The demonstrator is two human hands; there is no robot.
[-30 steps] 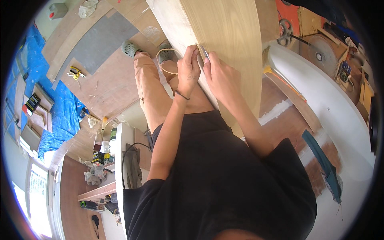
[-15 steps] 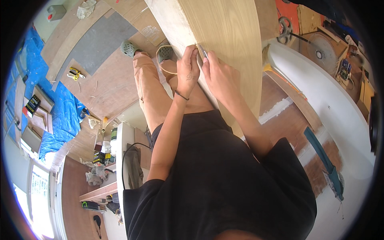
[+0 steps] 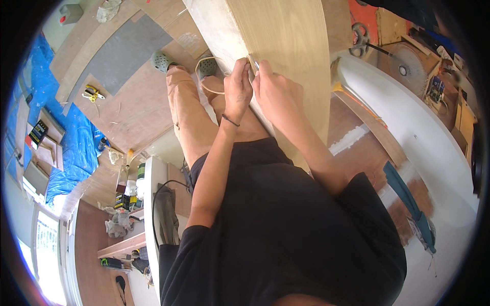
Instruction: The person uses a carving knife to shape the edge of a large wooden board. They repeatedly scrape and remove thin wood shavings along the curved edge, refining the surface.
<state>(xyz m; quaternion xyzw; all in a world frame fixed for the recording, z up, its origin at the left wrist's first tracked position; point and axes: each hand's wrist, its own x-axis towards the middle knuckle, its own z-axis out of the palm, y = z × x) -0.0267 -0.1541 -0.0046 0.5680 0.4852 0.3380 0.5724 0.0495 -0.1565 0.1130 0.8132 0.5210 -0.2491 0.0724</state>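
A board with pale wood-grain facing [image 3: 286,30] slants away in front of me, its whitish edge face [image 3: 217,25] on the left. At the corner between the two, my left hand [image 3: 238,87] is closed in a pinch on a thin tan strip [image 3: 200,84]. The strip's loose length curls out to the left, over my lower leg. Right beside it, my right hand [image 3: 278,92] grips a slim silver knife-like tool [image 3: 256,66] against the same corner. Fingers cover most of the tool, and its tip is hard to make out.
Yellow-handled pliers [image 3: 93,93] lie on the board-covered floor to the left, near a blue tarp [image 3: 76,163]. A white curved surface [image 3: 408,112] and a circular saw blade [image 3: 403,69] are at the right. A teal strap-like item [image 3: 408,199] lies lower right.
Both hands remain at the board's corner. My right hand has shifted slightly left, closer to the left hand, and less of the tool shows. The strip's loop stands higher and wider.
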